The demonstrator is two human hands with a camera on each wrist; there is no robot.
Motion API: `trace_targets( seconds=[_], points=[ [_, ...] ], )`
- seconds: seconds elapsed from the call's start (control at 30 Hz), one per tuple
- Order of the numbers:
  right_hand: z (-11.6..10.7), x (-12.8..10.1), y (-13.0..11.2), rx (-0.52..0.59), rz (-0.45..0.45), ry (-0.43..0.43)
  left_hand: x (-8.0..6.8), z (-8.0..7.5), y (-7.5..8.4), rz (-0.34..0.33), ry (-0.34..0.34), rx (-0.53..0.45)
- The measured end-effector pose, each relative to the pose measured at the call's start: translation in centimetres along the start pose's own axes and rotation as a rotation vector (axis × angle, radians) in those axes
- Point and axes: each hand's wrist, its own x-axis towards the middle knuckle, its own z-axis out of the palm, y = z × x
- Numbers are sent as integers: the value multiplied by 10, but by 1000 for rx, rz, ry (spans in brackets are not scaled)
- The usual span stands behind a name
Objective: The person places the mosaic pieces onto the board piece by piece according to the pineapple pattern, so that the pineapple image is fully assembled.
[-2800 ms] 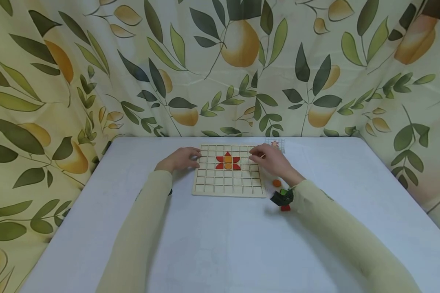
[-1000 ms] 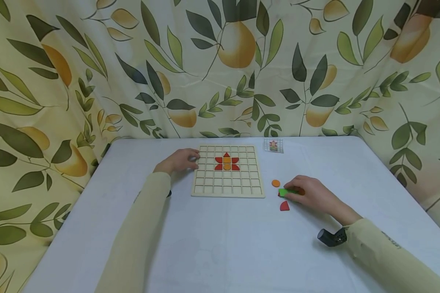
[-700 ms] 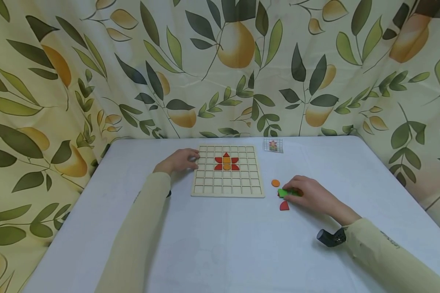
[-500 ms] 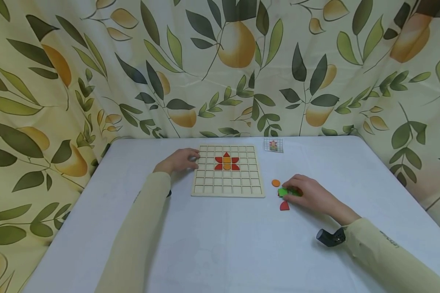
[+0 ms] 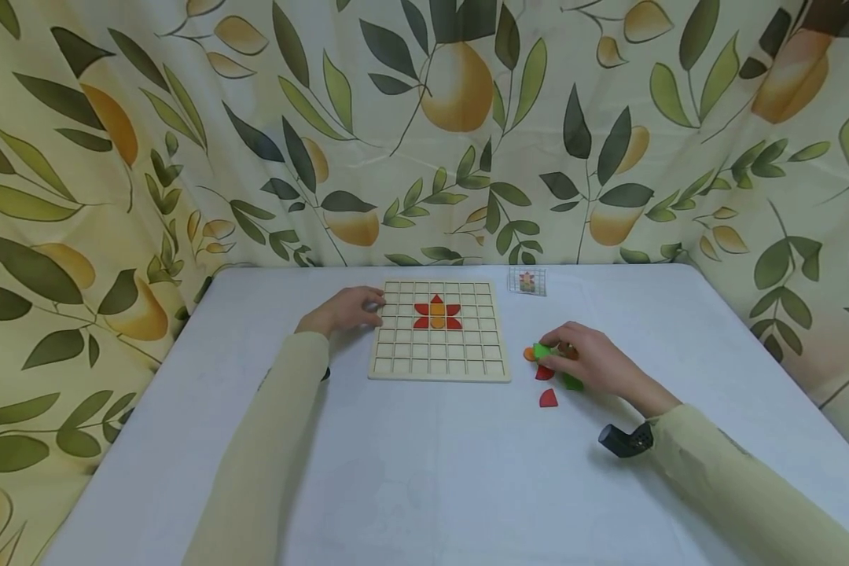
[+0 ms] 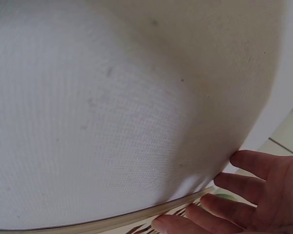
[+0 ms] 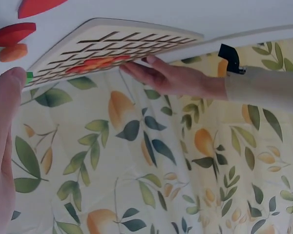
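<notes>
Since half a second ago the right hand [image 5: 589,363] has drawn up off the tabletop [image 5: 424,472] and away from the person, lifting a green piece [image 5: 542,350] that lay flat beside the red pieces before; a second green piece [image 5: 573,383] now shows under the palm. The left hand [image 5: 347,308] has not shifted.

That left hand rests at the left edge of the wooden grid board [image 5: 439,330], fingers loosely extended and a little spread over the rim, gripping nothing, forearm lying straight along the tabletop. On the board sits a small flower of red pieces round an orange centre [image 5: 437,314], its top petal pointing to the far side.

To the right of the board, the lifted green piece is pinched between the right hand's thumb and fingertips, just above the orange disc [image 5: 529,354]. It is too small to tell its long axis or which way it points. Two red pieces [image 5: 546,385] lie just below it. The right wrist is raised, knuckles up, fingers curled down toward the board side. A small pattern card [image 5: 527,281] lies farther back.
</notes>
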Motion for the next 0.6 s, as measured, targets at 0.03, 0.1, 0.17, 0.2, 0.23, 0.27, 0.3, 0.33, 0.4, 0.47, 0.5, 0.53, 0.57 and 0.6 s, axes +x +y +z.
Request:
trace_targets(
  seconds=[0.03,0.1,0.17,0.2,0.23,0.27,0.3,0.33,0.4,0.47,0.5,0.53,0.57,0.6],
  points=[
    [1,2,-1,6,1,2,0,0,0,-3,0,-2],
    [2,8,-3,13,3,8,1,1,-1,-2,-2,-4],
    [4,15,-7,23,7,12,1,2,-1,-5,-3,-3],
    [5,18,-10,21,7,16,1,2,-1,-8,-4,-2],
    [6,22,-14,19,5,21,1,2,-1,-10,-4,0],
    [7,26,-17,19,5,25,1,2,-1,-10,-4,2],
    [8,29,-21,20,3,27,1,2,-1,-15,-4,1],
    [9,33,-25,22,0,28,2,2,0,-16,-4,2],
    [13,41,-33,22,-8,27,1,1,0,-18,-6,5],
    [18,49,-42,30,-16,19,1,1,1,-21,-9,7],
    [21,53,-46,36,-19,15,1,1,1,-22,-10,10],
    [24,56,-50,40,-21,10,1,0,1,-22,-11,14],
    [27,60,-53,45,-28,7,1,0,1,-23,-13,19],
    [30,63,-57,51,-39,5,1,0,1,-21,-14,22]
  ],
)
